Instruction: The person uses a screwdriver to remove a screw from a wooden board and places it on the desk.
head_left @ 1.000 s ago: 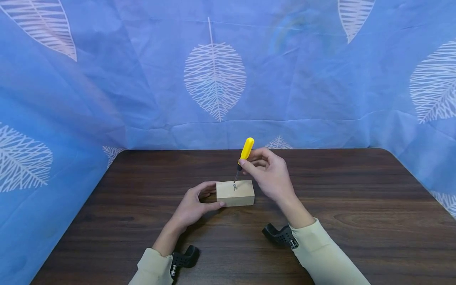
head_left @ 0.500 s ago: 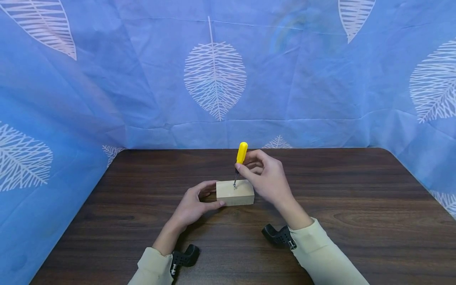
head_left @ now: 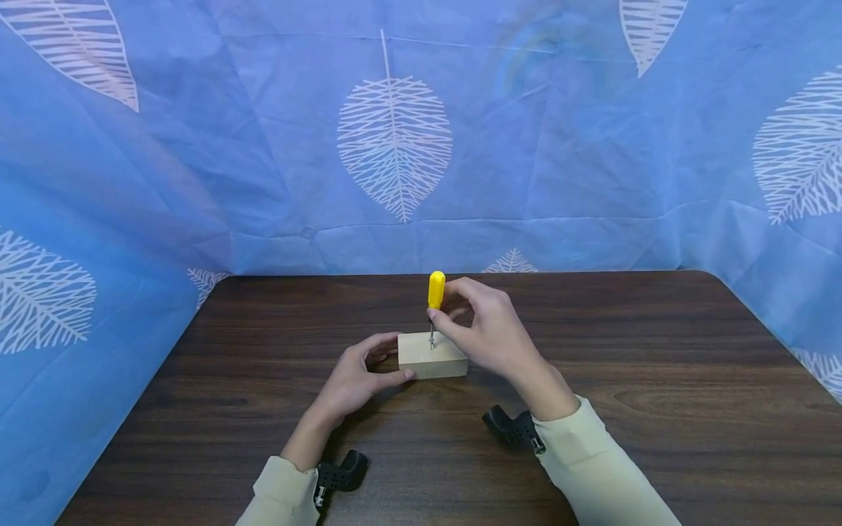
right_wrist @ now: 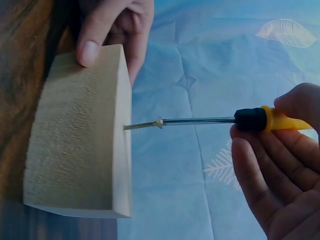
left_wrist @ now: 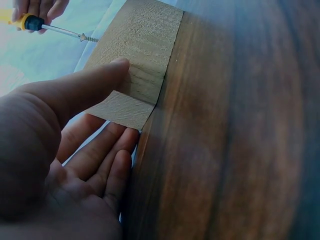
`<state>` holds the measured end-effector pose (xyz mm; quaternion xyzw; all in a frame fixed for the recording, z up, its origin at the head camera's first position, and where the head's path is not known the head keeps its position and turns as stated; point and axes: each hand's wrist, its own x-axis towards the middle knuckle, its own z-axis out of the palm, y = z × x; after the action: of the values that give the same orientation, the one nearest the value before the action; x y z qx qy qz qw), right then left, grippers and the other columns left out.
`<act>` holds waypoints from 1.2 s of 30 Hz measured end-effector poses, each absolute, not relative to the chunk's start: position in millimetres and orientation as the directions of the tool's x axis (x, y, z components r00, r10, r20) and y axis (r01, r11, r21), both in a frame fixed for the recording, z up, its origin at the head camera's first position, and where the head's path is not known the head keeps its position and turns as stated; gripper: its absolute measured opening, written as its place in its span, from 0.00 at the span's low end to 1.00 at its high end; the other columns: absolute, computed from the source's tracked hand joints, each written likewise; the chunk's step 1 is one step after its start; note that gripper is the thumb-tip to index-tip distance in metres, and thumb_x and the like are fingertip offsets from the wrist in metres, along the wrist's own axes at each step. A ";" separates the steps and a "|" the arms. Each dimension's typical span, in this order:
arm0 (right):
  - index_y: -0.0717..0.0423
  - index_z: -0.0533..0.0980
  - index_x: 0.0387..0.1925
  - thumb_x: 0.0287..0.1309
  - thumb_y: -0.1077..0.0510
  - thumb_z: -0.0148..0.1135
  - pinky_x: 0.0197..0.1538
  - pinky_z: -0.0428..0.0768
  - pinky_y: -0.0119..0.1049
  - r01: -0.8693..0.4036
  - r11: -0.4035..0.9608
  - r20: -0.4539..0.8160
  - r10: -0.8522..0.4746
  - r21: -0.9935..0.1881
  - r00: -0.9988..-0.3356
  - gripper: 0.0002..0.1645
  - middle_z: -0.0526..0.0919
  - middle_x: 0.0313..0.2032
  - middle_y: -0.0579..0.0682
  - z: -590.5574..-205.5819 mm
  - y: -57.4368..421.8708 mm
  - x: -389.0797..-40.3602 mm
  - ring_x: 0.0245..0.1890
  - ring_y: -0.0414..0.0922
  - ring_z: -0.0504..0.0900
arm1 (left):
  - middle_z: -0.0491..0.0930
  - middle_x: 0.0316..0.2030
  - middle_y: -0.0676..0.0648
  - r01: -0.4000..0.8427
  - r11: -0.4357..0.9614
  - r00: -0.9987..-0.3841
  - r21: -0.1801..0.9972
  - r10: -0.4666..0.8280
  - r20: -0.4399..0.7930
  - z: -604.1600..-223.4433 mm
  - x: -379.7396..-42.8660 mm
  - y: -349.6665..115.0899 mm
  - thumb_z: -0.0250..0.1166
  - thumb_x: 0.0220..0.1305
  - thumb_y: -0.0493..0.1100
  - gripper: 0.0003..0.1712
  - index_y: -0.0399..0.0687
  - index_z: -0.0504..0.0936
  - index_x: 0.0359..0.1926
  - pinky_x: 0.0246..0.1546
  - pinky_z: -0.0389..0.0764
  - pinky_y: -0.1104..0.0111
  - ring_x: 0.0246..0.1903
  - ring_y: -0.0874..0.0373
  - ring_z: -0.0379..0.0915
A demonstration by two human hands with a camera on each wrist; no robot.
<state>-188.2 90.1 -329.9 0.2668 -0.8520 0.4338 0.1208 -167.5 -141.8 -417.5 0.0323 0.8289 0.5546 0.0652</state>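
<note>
A pale wooden block (head_left: 427, 367) lies on the dark table. My left hand (head_left: 355, 380) grips its left end, thumb on the near face and fingers behind. A screw (right_wrist: 142, 125) stands up from the top of the block, most of its thread showing. My right hand (head_left: 493, 329) holds a screwdriver (head_left: 436, 291) with a yellow handle and black collar, thumb and fingers around the handle's lower part. In the right wrist view the metal shaft meets the screw head, nearly in line with it. The left wrist view shows the screwdriver (left_wrist: 33, 22) and screw beyond the block.
The dark wood-grain table (head_left: 658, 351) spreads around the block on all sides. Blue cloth (head_left: 276, 146) with white leaf prints hangs behind and to the sides. A black wrist mount (head_left: 342, 471) sits at the left sleeve, another black mount (head_left: 513, 429) at the right.
The screwdriver has swung from a rightward lean to nearly upright, its handle moving left and lower. My right hand has shifted left with it. The left hand and block have stayed in place.
</note>
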 end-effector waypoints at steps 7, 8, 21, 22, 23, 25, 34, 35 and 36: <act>0.57 0.82 0.48 0.67 0.61 0.71 0.48 0.91 0.43 -0.548 0.485 0.432 -0.337 -0.682 -0.836 0.10 0.88 0.43 0.51 -328.8 85.3 -191.7 0.41 0.44 0.90 | 0.82 0.67 0.48 -0.037 0.374 -0.987 0.927 0.129 -0.091 -417.4 -166.5 -142.0 0.80 0.65 0.47 0.35 0.58 0.80 0.71 0.74 0.70 0.38 0.71 0.42 0.75; 0.56 0.82 0.47 0.66 0.60 0.72 0.47 0.91 0.42 -0.541 0.486 0.431 -0.328 -0.687 -0.841 0.10 0.88 0.43 0.50 -329.3 84.3 -191.9 0.40 0.43 0.89 | 0.82 0.67 0.48 -0.036 0.375 -0.987 0.927 0.130 -0.091 -417.3 -166.0 -142.0 0.80 0.65 0.48 0.34 0.58 0.80 0.71 0.74 0.70 0.37 0.71 0.42 0.75; 0.56 0.84 0.46 0.68 0.56 0.75 0.42 0.89 0.39 -0.579 0.531 0.453 -0.360 -0.619 -0.815 0.11 0.89 0.40 0.49 -322.2 81.8 -191.5 0.35 0.41 0.87 | 0.82 0.68 0.48 -0.011 0.375 -0.988 0.927 0.141 -0.069 -414.5 -168.2 -140.6 0.80 0.66 0.47 0.34 0.57 0.80 0.71 0.74 0.71 0.38 0.71 0.42 0.75; 0.56 0.85 0.47 0.68 0.56 0.75 0.41 0.87 0.39 -0.588 0.532 0.455 -0.373 -0.609 -0.809 0.10 0.90 0.40 0.49 -321.7 82.5 -191.9 0.34 0.41 0.86 | 0.82 0.68 0.48 -0.007 0.379 -0.987 0.925 0.144 -0.066 -414.5 -168.7 -140.6 0.79 0.66 0.47 0.34 0.57 0.80 0.71 0.73 0.71 0.38 0.71 0.42 0.75; 0.56 0.85 0.47 0.69 0.57 0.74 0.40 0.87 0.39 -0.595 0.532 0.454 -0.385 -0.603 -0.804 0.10 0.90 0.40 0.49 -321.1 83.1 -192.4 0.34 0.42 0.85 | 0.82 0.68 0.48 -0.003 0.381 -0.987 0.925 0.147 -0.063 -414.5 -169.0 -140.6 0.79 0.66 0.47 0.34 0.57 0.80 0.72 0.73 0.71 0.38 0.71 0.42 0.75; 0.56 0.85 0.48 0.70 0.57 0.73 0.41 0.87 0.40 -0.596 0.536 0.446 -0.395 -0.598 -0.803 0.10 0.90 0.41 0.49 -320.9 83.9 -193.0 0.35 0.42 0.85 | 0.82 0.68 0.48 0.004 0.386 -0.987 0.923 0.152 -0.059 -415.0 -169.5 -140.6 0.79 0.66 0.47 0.34 0.57 0.80 0.72 0.73 0.72 0.38 0.70 0.42 0.75; 0.53 0.84 0.42 0.68 0.51 0.76 0.41 0.88 0.38 -0.544 0.533 0.448 -0.311 -0.648 -0.838 0.11 0.88 0.37 0.47 -325.7 78.0 -192.2 0.34 0.40 0.85 | 0.82 0.68 0.48 0.004 0.392 -0.986 0.920 0.153 -0.061 -417.2 -166.7 -141.9 0.79 0.67 0.48 0.34 0.57 0.80 0.72 0.72 0.73 0.38 0.70 0.44 0.76; 0.53 0.84 0.41 0.67 0.50 0.76 0.39 0.86 0.37 -0.549 0.534 0.458 -0.306 -0.643 -0.835 0.11 0.88 0.36 0.47 -325.7 77.3 -192.1 0.33 0.40 0.84 | 0.82 0.68 0.47 0.005 0.392 -0.986 0.920 0.153 -0.059 -417.0 -166.6 -142.0 0.79 0.67 0.48 0.34 0.57 0.80 0.72 0.72 0.73 0.38 0.70 0.43 0.76; 0.53 0.85 0.41 0.67 0.51 0.76 0.38 0.85 0.36 -0.554 0.533 0.468 -0.302 -0.639 -0.831 0.11 0.88 0.35 0.47 -325.6 76.8 -192.0 0.32 0.40 0.83 | 0.82 0.68 0.47 0.007 0.392 -0.986 0.920 0.154 -0.058 -416.6 -166.6 -141.9 0.79 0.67 0.48 0.34 0.57 0.80 0.72 0.72 0.73 0.38 0.70 0.43 0.76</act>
<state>-192.0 76.8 -325.6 0.2483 -0.8624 0.4143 0.1518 -166.6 -141.9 -416.6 0.0483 0.8315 0.5494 0.0666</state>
